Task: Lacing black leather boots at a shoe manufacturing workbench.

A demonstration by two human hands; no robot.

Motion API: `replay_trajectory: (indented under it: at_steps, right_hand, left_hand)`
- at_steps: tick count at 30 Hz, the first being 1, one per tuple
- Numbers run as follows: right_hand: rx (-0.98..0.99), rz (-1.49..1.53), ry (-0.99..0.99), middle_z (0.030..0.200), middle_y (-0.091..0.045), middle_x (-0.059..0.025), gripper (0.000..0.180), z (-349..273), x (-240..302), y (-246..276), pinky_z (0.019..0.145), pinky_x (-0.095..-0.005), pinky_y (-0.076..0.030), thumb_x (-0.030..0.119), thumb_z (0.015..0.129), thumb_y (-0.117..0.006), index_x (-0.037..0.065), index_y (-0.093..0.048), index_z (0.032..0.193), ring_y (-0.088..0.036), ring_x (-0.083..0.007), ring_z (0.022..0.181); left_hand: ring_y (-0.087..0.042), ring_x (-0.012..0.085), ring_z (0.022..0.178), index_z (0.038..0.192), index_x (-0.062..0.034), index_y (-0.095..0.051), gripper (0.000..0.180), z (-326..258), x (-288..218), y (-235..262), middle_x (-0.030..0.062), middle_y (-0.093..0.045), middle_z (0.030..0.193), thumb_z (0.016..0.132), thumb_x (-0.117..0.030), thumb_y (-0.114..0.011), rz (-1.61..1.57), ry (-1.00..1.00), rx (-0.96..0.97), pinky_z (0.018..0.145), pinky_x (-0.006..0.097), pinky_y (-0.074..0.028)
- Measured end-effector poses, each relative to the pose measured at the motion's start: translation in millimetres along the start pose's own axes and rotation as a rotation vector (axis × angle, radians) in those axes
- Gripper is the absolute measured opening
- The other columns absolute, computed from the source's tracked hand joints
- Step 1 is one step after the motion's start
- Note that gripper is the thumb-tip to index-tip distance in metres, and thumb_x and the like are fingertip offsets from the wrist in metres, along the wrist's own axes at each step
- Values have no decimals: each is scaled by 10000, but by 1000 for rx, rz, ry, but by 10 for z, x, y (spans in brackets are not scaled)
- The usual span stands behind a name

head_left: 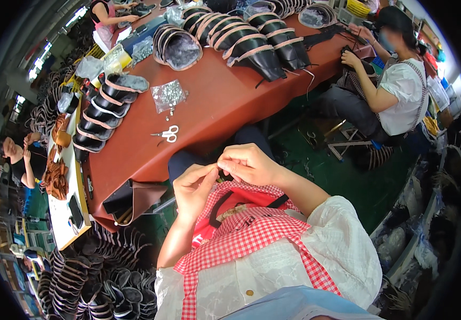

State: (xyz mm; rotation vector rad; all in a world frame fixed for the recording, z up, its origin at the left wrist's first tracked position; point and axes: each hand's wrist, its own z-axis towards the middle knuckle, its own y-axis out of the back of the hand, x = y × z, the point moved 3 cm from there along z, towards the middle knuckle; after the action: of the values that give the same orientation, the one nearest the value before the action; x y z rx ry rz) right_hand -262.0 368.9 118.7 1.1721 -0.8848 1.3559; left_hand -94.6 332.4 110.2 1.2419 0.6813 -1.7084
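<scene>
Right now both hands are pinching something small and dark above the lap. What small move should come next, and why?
Probably keep both pinches closed and draw the hands slightly apart. The left hand and right hand meet fingertip to fingertip on a small dark piece above the checked apron; what it is cannot be told. The scissors lie away on the red table, so neither hand is free to fetch them yet.

left hand (193, 185) and right hand (249, 164) raised together, fingertips pinched and meeting; both forearms bent inward
</scene>
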Motion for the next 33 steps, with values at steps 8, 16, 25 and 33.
replay_trajectory:
  at_steps: [8, 16, 25, 33]
  right_hand:
    - [62, 172, 145, 684, -504, -29, 158, 94, -193, 48, 500, -234, -378, 95, 959, -496, 4, -541, 838, -474, -68, 551]
    - [60, 129, 139, 625, -517, -17, 201, 315, -469, 343, 463, -228, -358, 95, 947, -533, 2, -566, 771, -461, -61, 505]
    - [-5, 328, -136, 734, -565, -26, 190, 873, -1254, 1018, 507, -194, -400, 126, 975, -497, -5, -632, 952, -510, -60, 555]
    - [-165, -99, -6, 763, -592, -58, 166, 1939, -1838, 2128, 512, -216, -422, 88, 957, -519, 6, -658, 919, -534, -82, 556]
  left_hand:
    - [-593, 113, 749, 1024, -4, -708, 160, 41, 195, -53, 75, -659, 877, 879, 0, -638, -325, 227, -21, 733, 247, -535]
    - [-642, 142, 818, 1014, 12, -703, 147, 263, 443, -192, 86, -669, 904, 886, 4, -631, -294, 279, -19, 728, 250, -517]
    - [-613, 144, 905, 1009, -9, -671, 133, 1112, 1148, -224, 66, -593, 1061, 885, 6, -627, -347, 341, -237, 765, 314, -582]
    - [-618, 136, 738, 905, -60, -556, 65, 2658, 2070, 48, 71, -610, 906, 911, -56, -621, -311, 430, -310, 727, 313, -548]
